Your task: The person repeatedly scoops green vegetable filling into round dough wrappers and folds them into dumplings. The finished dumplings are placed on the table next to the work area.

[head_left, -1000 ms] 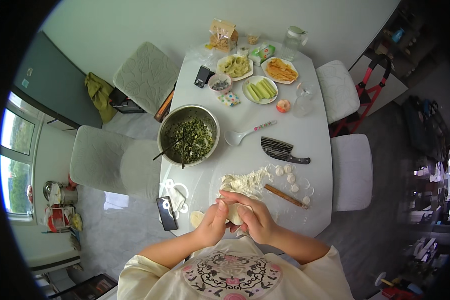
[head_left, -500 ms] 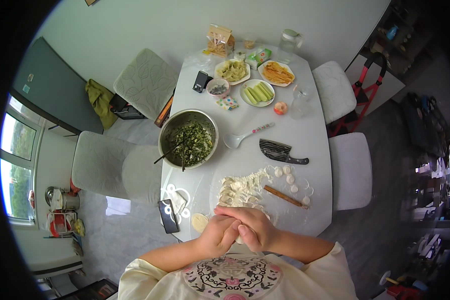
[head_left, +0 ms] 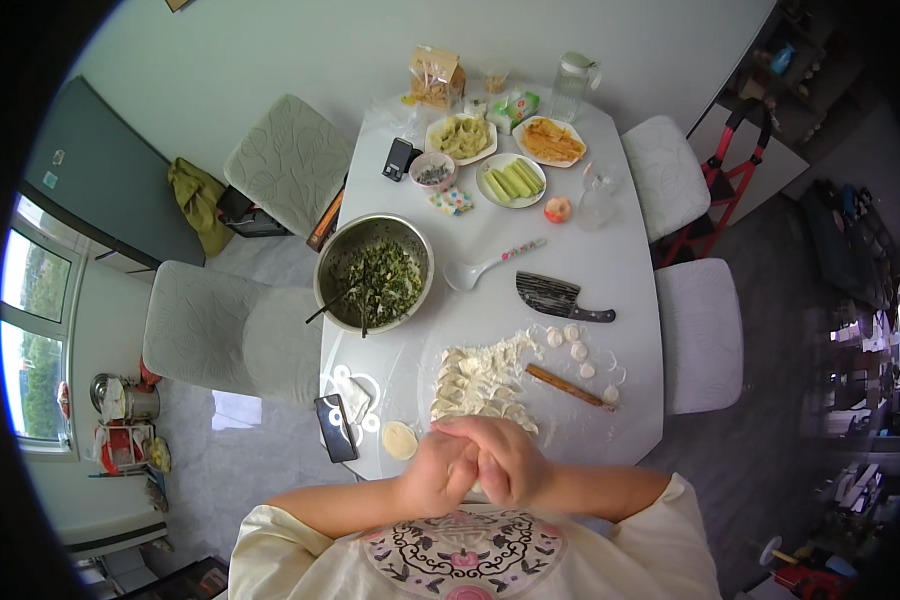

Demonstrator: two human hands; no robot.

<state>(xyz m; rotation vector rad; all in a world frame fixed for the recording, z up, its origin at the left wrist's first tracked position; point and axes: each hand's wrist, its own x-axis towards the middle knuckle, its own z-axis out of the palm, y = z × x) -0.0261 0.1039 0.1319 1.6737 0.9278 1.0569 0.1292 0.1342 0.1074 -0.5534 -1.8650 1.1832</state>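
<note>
My left hand (head_left: 436,472) and my right hand (head_left: 507,462) are closed together in front of my chest, fingers overlapping and thumbs side by side. Between them they squeeze a dumpling (head_left: 477,488); only a pale sliver of its dough shows below the thumbs. Just beyond my hands, folded dumplings (head_left: 470,385) lie in rows on floured tabletop. A flat round wrapper (head_left: 400,440) rests to the left of my left hand. Farther off at the left, a steel bowl (head_left: 324,297) holds chopped green filling (head_left: 382,282) with dark chopsticks (head_left: 364,305) in it.
A wooden rolling pin (head_left: 570,387) and small dough pieces (head_left: 580,352) lie at the right. Beyond are a cleaver (head_left: 550,293) and a white ladle (head_left: 462,275). A phone (head_left: 336,428) sits at the left edge. Plates of food, an apple (head_left: 557,209) and a jug (head_left: 570,88) stand farther back.
My hands stay pressed together around the dumpling, with a slight shift of fingers and thumbs. The whole view has shifted slightly; the things on the table have not moved.
</note>
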